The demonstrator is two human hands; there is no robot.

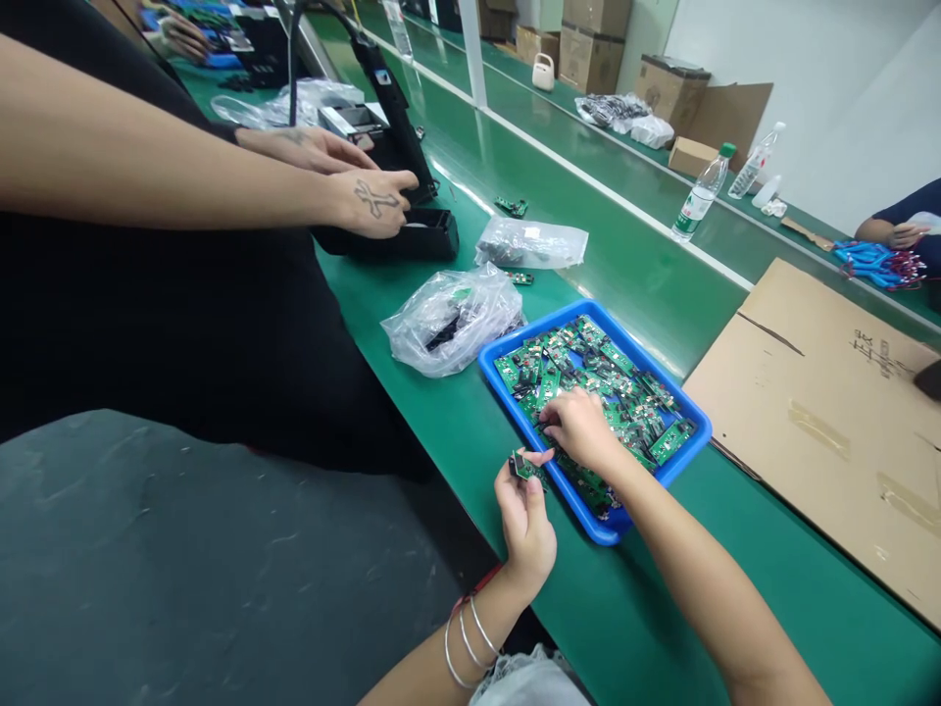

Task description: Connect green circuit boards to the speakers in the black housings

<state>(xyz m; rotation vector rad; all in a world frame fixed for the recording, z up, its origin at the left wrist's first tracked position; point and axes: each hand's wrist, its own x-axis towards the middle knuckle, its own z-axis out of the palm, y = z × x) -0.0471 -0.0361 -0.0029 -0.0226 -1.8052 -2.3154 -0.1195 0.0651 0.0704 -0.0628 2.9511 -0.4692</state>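
Green counter (456,422) runs through the workroom, with cardboard (830,402) lying to the right. The left hand (525,529) has its fingers closed lightly on a board (524,468), just beside a blue tray (607,531). The right hand (580,427) dips into the tray, fingers curled among more boards (668,441); whether they grip one, I cannot tell. Beyond, bags (477,314) lie near a co-worker's black box (433,235).
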